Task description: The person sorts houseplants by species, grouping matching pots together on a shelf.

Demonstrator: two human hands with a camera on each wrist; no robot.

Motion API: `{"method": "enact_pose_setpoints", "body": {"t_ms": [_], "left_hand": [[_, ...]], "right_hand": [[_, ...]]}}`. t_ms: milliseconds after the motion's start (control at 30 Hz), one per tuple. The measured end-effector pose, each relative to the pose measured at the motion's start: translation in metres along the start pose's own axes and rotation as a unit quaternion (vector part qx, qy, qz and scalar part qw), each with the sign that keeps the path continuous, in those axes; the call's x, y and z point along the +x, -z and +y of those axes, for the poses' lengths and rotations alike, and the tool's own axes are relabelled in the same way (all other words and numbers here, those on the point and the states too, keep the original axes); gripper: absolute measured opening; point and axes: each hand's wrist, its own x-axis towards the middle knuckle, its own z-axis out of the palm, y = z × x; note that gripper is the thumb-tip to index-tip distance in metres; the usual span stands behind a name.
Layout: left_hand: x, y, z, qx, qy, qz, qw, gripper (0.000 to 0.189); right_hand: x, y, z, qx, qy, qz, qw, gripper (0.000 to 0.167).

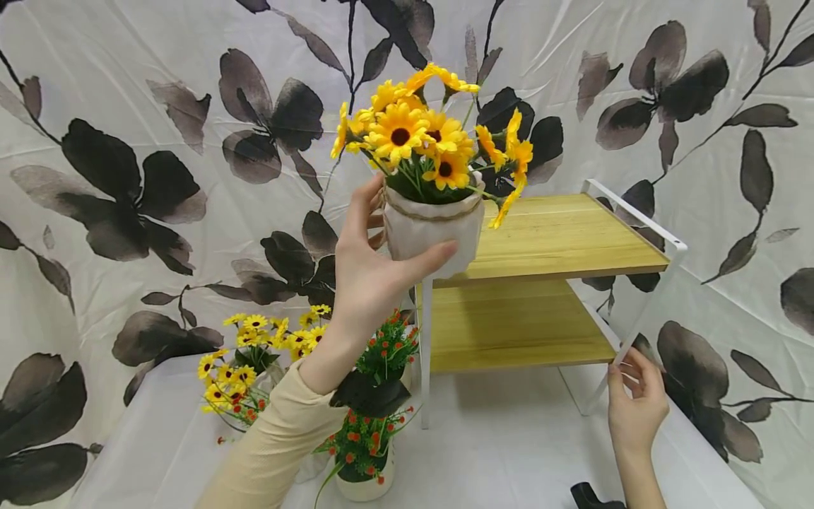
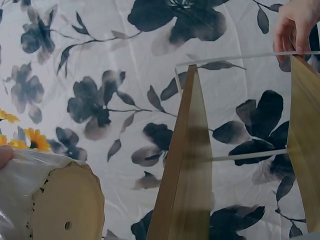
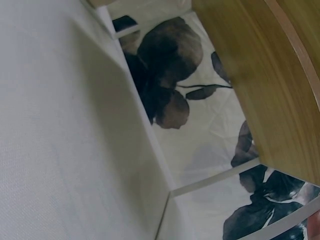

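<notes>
My left hand (image 1: 375, 268) grips a white flower pot (image 1: 432, 230) of yellow artificial sunflowers (image 1: 407, 134), thumb across its front and fingers round its left side. The pot is held up, overlapping the left end of the upper shelf board (image 1: 559, 233) in the head view. In the left wrist view the pot's pale underside (image 2: 67, 205) shows, with a small hole. My right hand (image 1: 639, 403) pinches the white metal frame (image 1: 636, 318) of the two-tier wooden shelf, beside the right corner of the lower board (image 1: 521, 332).
More potted yellow flowers (image 1: 254, 353) and red-flowered green plants (image 1: 365, 438) stand on the white table (image 1: 496, 452), left of the shelf and partly behind my left sleeve. A black object (image 1: 591, 495) lies near the right forearm. Behind hangs a floral cloth (image 1: 267, 127).
</notes>
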Motion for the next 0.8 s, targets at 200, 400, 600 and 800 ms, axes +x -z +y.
{"method": "enact_pose_setpoints", "body": {"t_ms": [200,400,600,800], "left_hand": [[0.007,-0.018,0.002,0.0,-0.021,-0.013,0.9997,0.088],[0.012,-0.037,0.005,0.014,-0.051,-0.015,0.9985,0.085],[0.014,-0.056,0.009,0.011,-0.046,-0.032,0.9984,0.088],[0.02,-0.079,0.014,0.024,-0.041,-0.048,0.9977,0.09]], "right_hand": [[-0.001,-0.002,0.001,-0.003,0.0,0.0,1.0,0.035],[-0.001,-0.005,0.002,0.002,0.005,0.003,1.0,0.034],[-0.002,-0.004,0.004,-0.015,0.005,0.002,0.9999,0.034],[0.0,-0.001,0.004,-0.02,0.01,0.006,0.9997,0.034]]}}
